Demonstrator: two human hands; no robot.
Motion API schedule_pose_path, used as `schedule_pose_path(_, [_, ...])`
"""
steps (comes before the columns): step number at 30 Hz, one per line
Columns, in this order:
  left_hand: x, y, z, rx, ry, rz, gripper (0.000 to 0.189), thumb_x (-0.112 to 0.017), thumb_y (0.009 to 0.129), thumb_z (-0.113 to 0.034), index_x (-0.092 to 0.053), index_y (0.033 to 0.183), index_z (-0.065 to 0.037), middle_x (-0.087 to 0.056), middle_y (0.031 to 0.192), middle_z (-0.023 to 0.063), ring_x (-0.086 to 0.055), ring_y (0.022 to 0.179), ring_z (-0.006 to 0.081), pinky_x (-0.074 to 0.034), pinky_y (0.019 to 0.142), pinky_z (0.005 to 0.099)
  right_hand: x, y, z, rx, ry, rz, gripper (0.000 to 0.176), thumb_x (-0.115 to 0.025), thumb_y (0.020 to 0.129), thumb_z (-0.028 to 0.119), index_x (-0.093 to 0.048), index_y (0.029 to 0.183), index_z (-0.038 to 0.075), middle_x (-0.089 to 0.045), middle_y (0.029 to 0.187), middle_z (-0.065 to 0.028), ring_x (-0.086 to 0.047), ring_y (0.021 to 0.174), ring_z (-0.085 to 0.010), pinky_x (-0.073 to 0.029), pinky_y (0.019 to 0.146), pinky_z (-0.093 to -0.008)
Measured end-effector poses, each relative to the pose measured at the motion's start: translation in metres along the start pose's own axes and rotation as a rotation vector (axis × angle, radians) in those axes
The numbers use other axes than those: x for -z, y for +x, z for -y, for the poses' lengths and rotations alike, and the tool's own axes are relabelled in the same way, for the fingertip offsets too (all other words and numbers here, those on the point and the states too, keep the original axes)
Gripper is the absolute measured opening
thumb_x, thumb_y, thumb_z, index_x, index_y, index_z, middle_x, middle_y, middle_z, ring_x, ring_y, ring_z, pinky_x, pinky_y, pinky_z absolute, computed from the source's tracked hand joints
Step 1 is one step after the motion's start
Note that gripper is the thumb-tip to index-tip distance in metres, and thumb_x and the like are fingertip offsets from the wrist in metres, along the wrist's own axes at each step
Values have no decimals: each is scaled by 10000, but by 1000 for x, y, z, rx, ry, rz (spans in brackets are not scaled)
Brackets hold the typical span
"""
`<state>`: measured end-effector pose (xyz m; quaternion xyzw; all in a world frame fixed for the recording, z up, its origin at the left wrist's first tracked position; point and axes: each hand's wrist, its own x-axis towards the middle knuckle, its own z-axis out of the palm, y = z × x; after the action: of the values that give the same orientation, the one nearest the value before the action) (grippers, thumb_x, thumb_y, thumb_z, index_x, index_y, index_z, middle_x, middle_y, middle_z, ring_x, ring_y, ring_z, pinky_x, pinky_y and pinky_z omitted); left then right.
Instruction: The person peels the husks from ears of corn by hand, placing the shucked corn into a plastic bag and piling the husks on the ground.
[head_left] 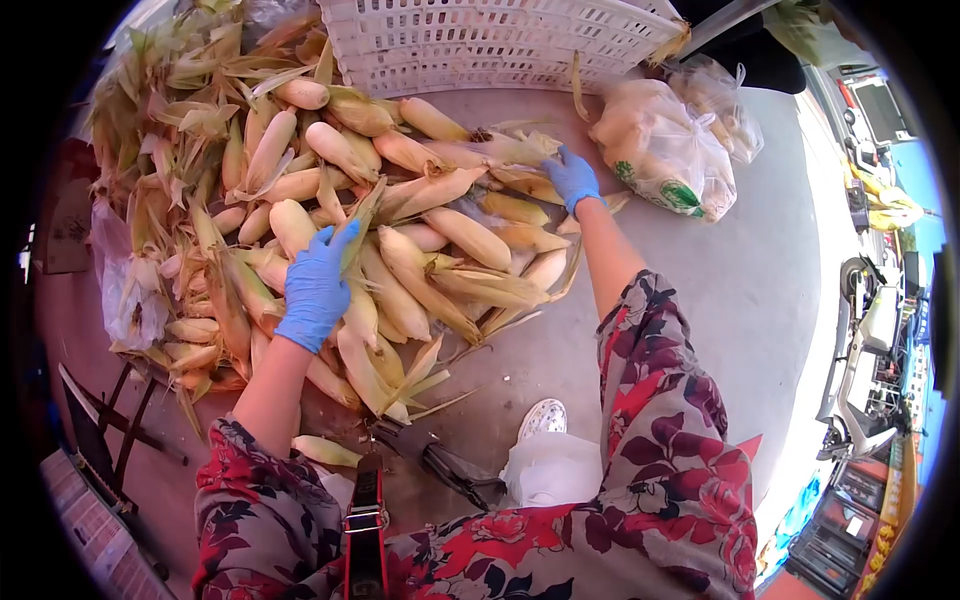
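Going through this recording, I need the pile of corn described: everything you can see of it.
The pile of corn lies spread across the grey floor, its many ears overlapping and pointing in different directions. They look cream to pale yellow, many in smooth, thin husk; looser, ragged leaves look dry and papery, tan to yellow-green, and heap thickest at the upper left. The left hand touches it near the middle, the right hand at its right edge.
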<state>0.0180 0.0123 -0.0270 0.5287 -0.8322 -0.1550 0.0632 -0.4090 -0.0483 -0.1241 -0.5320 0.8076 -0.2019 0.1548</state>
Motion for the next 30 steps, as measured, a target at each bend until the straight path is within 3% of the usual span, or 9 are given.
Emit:
schedule_pose_path(5, [5,-26,-3,75,-98,11,739,-581,641,9,-401,1314,-235,-416,1280,173,-502,992,383,-442,848,437,-20,30,-2,-141,-269,136,392,-580,824,300,-570,1049,-20,-634,944,-151,-611,842,-245,-466,761,-323])
schedule_pose_path(8, [8,-34,-11,92,-152,-8,735,-604,645,-9,-403,1315,-233,-401,1296,185,-489,1020,392,-427,879,431,1,38,13,-92,931,99,173,-550,863,188,-574,908,22,-604,832,-68,-563,708,-160,-454,645,-271])
schedule_pose_path(11, [3,-44,-14,62,-161,11,706,-626,661,-36,-413,1310,-214,-396,1302,198,-462,1077,390,-393,927,423,41,12,60,-36,1458,362,97,-514,893,145,-554,827,86,-528,703,0,-494,628,-120,-427,584,-254])
schedule_pose_path(14, [-7,-42,-8,50,-217,-79,636,-637,687,-66,-438,1285,-145,-402,1297,211,-431,1138,374,-353,970,420,96,-29,128,-345,1653,250,234,-488,911,192,-487,691,112,-429,593,22,-379,531,-100,-334,507,-255])
schedule_pose_path(15, [-12,-40,-7,60,-270,-141,612,-638,696,-74,-445,1275,-119,-407,1292,214,-422,1154,366,-341,980,419,103,-28,124,-227,1787,443,311,-447,926,232,-405,636,127,-329,548,29,-289,491,-104,-262,484,-262])
schedule_pose_path(17, [-10,-33,-12,30,-324,-254,566,-646,720,-103,-450,1247,-40,-426,1276,215,-413,1179,342,-337,991,406,134,-50,149,-163,1729,467,350,-428,933,251,-353,612,131,-268,541,33,-247,486,-100,-230,482,-263])
schedule_pose_path(22, [2,-11,-67,-38,-643,-252,570,-634,758,-110,-420,1281,-41,-443,1280,131,-416,1185,243,-309,1014,345,186,-79,186,185,1930,794,410,-404,940,266,-257,582,133,-196,550,35,-203,490,-104,-207,493,-259])
schedule_pose_path(25, [2,8,-107,-153,-801,-300,720,-738,690,-226,-394,1286,-17,-435,1279,165,-416,1195,264,-338,1002,350,207,-97,208,474,1981,957,296,-414,932,238,-397,661,121,-312,597,23,-320,549,-131,-338,581,-266])
schedule_pose_path(30, [30,53,-143,-123,-907,-415,509,-782,667,-258,-568,1054,-7,-613,998,100,-577,892,166,-447,798,269,238,-112,288,873,1751,847,305,-405,942,273,-456,700,94,-358,578,20,-332,492,-106,-316,507,-252])
